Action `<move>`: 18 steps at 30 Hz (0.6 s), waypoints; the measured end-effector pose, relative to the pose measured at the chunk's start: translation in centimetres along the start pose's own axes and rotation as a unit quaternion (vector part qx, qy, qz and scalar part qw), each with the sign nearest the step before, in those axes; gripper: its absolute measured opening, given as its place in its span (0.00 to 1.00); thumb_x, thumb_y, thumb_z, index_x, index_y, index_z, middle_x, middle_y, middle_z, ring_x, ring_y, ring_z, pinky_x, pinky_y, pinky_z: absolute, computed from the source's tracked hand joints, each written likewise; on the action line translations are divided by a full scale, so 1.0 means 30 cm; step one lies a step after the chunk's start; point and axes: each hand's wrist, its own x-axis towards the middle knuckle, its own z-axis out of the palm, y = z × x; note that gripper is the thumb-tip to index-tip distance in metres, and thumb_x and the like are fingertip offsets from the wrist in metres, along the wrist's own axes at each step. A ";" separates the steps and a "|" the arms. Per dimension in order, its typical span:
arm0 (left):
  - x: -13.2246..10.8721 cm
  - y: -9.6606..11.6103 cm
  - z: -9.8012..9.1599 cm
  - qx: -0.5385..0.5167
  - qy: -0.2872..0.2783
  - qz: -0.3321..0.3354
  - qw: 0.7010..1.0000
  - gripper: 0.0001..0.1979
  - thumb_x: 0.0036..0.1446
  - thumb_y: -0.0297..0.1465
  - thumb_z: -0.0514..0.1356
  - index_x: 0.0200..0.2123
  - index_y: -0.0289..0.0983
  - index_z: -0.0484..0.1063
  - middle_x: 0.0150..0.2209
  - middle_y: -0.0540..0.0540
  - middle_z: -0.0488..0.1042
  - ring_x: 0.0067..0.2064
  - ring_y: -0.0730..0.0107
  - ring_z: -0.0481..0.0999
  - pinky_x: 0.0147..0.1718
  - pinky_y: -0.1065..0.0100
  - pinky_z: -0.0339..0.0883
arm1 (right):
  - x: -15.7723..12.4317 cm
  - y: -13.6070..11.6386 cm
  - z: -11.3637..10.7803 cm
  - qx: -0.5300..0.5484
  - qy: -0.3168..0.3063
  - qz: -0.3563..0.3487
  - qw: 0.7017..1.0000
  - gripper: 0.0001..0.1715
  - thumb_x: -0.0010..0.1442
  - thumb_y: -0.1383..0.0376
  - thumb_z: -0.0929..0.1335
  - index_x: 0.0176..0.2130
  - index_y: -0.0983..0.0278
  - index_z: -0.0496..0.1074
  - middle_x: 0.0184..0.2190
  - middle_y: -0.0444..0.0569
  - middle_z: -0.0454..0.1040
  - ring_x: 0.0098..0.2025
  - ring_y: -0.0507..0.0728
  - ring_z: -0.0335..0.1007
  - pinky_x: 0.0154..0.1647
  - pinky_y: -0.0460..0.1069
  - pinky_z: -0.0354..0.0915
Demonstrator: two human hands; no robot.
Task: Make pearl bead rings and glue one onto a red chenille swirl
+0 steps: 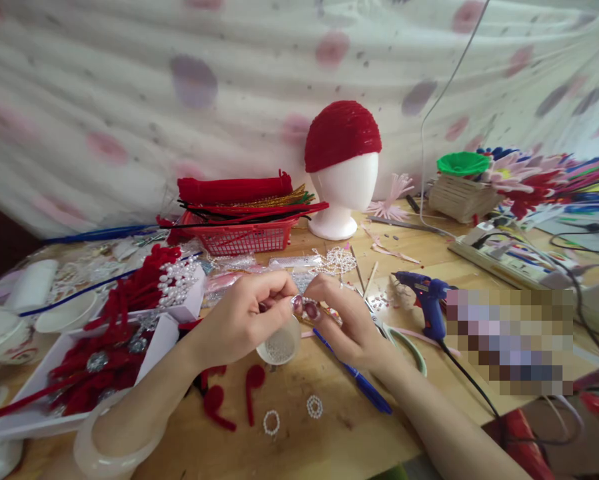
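My left hand (259,313) and my right hand (340,323) meet in the middle, fingertips pinched on a short string of small white beads (309,307). Fingers partly hide the string. Just below my left fingers stands a small cup (278,345) with tiny white beads inside. On the wood in front lie two white bead rings, one open loop (271,423) and one tighter ring (314,407). Curled red fuzzy stems (253,387) rest left of them. A blue pen (362,387) lies under my right hand, with green-handled scissors (406,347) beyond it.
White boxes (16,400) of red fuzzy pieces and pearls stand left. Behind are a red basket (244,237) of stems and a white foam head (346,187) wearing a red cap. A blue glue gun (426,297) with its cord and a power strip (504,263) lie right.
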 end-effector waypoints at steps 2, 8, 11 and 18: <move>-0.005 0.002 -0.004 -0.014 -0.010 -0.007 1.000 0.09 0.61 0.30 0.52 0.28 0.38 0.63 0.23 0.56 0.60 0.24 0.78 0.59 0.21 0.74 0.53 | -0.002 0.010 -0.004 -0.080 0.017 -0.081 0.993 0.11 0.62 0.75 0.62 0.42 0.63 0.68 0.34 0.48 0.66 0.35 0.55 0.62 0.35 0.51 0.59; -0.011 0.003 0.013 0.186 0.048 0.125 0.973 0.09 0.61 0.24 0.51 0.28 0.37 0.64 0.22 0.56 0.60 0.24 0.77 0.60 0.22 0.73 0.54 | 0.002 0.017 0.007 0.165 0.003 0.139 0.976 0.22 0.70 0.60 0.58 0.27 0.63 0.66 0.25 0.45 0.64 0.29 0.54 0.61 0.32 0.51 0.57; -0.007 -0.005 0.027 0.297 0.086 0.227 0.924 0.10 0.60 0.21 0.51 0.28 0.35 0.66 0.23 0.55 0.62 0.25 0.76 0.62 0.27 0.70 0.56 | 0.001 0.024 0.021 0.293 -0.013 0.225 0.929 0.23 0.69 0.56 0.61 0.24 0.62 0.61 0.22 0.41 0.59 0.26 0.52 0.55 0.28 0.49 0.54; -0.012 0.001 0.027 0.198 0.074 0.165 0.963 0.10 0.60 0.23 0.51 0.26 0.36 0.64 0.21 0.56 0.59 0.24 0.78 0.59 0.23 0.73 0.54 | 0.010 0.004 0.002 0.245 -0.003 0.166 0.955 0.14 0.68 0.60 0.64 0.30 0.62 0.64 0.27 0.41 0.61 0.29 0.51 0.55 0.31 0.48 0.55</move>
